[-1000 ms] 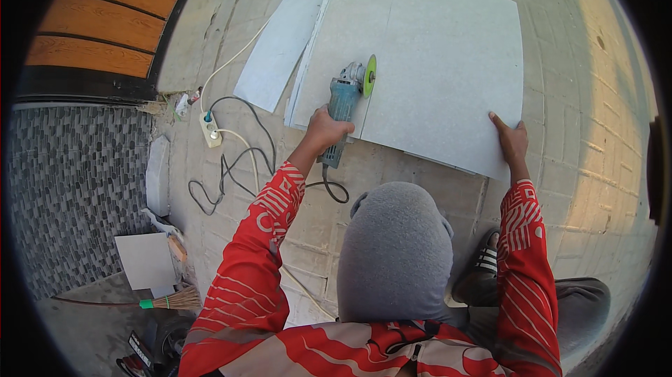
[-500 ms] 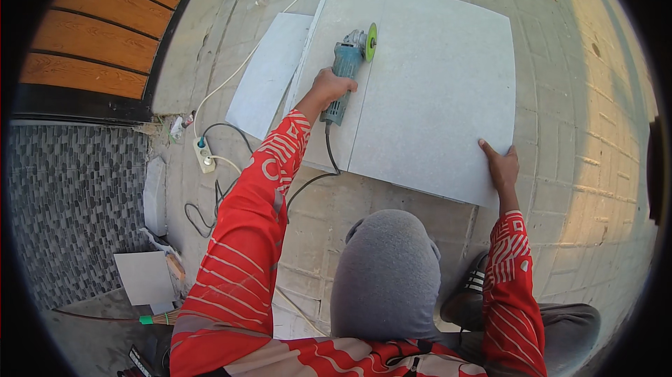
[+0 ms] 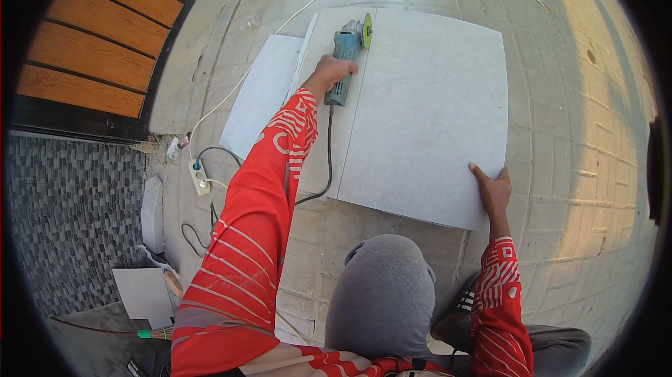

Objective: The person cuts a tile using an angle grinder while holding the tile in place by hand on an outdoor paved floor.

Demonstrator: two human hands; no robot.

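Observation:
My left hand is wrapped round the teal body of an angle grinder. Its green disc stands upright near the far edge of a large light-grey tile, over a thin straight line that runs down to the near edge. Whether the disc turns or touches the surface, I cannot tell. At the tile's near right corner, my right hand grips the edge with the thumb on top; its other fingers are partly hidden. A black cord hangs from the grinder's rear.
A narrower tile piece lies left of the large tile. Beyond it, a white extension socket rests on the paved floor with looped cords. An orange-and-black panelled door stands far left. A small square tile is near the patterned wall.
The grinder has moved away from me along the line, closer to the tile's far edge. My right hand keeps its hold on the corner. The whole view has shifted slightly.

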